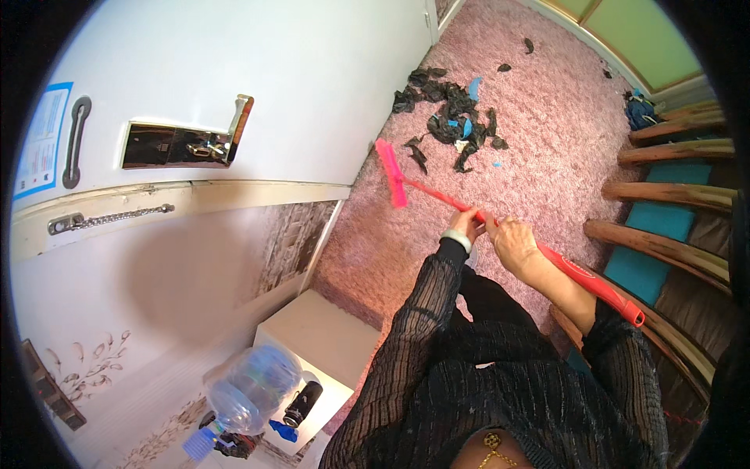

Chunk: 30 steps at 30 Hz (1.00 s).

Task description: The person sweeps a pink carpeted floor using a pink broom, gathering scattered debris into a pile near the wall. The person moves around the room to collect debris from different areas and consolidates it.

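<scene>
Both hands hold the red handle of a long broom-like tool with a bright pink head [393, 173], which rests on or just over the pink shaggy carpet [547, 102] beside the white door. My left hand [464, 224], with a pale bangle at the wrist, is wrapped round the shaft farther toward the head. Close behind it, my right hand [512, 244] grips the same shaft, and the thick handle end passes along my right forearm. Beyond the pink head lies a scatter of crumpled black scraps [449, 109] with a few blue pieces [474, 88] among them.
The white door [258, 55] with a dark lock plate [176, 146] stands on the left. Nearer, a cabinet [320, 332] bears a large clear plastic bottle [258, 383] and a black flask [303, 404]. Curved wooden slats [664, 246] line the right side.
</scene>
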Motion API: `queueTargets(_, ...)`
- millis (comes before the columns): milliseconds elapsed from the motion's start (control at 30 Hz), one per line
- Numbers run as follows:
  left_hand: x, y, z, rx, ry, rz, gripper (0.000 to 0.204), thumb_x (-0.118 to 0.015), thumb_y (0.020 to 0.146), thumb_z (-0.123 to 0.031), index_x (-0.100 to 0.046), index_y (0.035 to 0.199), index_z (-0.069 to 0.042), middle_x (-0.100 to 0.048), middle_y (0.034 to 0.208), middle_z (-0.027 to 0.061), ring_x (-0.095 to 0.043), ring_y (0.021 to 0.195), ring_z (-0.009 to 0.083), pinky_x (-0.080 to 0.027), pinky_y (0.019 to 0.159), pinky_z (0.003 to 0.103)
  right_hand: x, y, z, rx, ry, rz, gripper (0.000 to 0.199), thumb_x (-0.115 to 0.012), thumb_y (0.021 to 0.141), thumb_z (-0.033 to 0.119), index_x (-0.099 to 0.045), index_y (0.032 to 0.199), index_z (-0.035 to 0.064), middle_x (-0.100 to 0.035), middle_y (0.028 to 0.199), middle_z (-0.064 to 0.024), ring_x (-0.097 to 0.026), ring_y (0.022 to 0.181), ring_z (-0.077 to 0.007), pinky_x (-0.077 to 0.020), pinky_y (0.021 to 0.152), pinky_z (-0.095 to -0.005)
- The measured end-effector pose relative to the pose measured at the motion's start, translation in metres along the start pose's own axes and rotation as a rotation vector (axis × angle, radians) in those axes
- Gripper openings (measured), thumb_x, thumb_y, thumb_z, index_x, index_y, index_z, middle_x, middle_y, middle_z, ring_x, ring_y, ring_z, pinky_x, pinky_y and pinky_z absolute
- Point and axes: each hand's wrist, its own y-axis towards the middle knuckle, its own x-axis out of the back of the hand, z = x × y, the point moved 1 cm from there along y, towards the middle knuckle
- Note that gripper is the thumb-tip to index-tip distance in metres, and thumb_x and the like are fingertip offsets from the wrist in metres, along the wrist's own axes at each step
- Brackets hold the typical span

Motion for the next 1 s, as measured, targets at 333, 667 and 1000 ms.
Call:
queueTargets(333, 0.136, -0.013, -0.014, -0.14, 0.071, -0.329, 0.012, -0.045, 0.084, -0.005, -0.051, 0.077, 0.003, -0.055, 0.083, 0.0131, -0.054, 0.084, 0.0271, -0.047, 0.081, 0.04, 0.023, 0.027, 0.078, 0.089, -0.215, 0.276, 0.057, -0.058, 0.081, 0.026, -0.038, 0.133, 0.012, -0.059, 0.094, -0.0104, -0.059, 0.087, -0.0247, -0.0452, 0.068, -0.0383)
queueTargets(667, 0.049, 0.033, -0.067, 0.088, -0.265, -0.429, 0.008, -0.048, 0.087, -0.004, -0.05, 0.093, 0.001, -0.055, 0.096, 0.0157, -0.054, 0.094, 0.0289, -0.046, 0.084, 0.048, 0.108, 0.016, 0.02, 0.095, -0.14, 0.1, 0.05, -0.055, 0.081, 0.016, -0.046, 0.129, 0.0058, -0.059, 0.081, -0.0111, -0.06, 0.074, -0.0228, -0.0457, 0.062, -0.0317)
queueTargets(1000, 0.076, -0.002, -0.106, 0.093, -0.059, -0.388, 0.014, -0.049, 0.089, -0.015, -0.051, 0.095, -0.002, -0.057, 0.089, 0.0128, -0.056, 0.085, 0.0272, -0.049, 0.076, 0.044, 0.124, -0.002, 0.025, 0.014, -0.04, 0.013, 0.048, -0.053, 0.08, 0.014, -0.046, 0.128, 0.0087, -0.055, 0.079, -0.0093, -0.056, 0.079, -0.0235, -0.0411, 0.073, -0.0338)
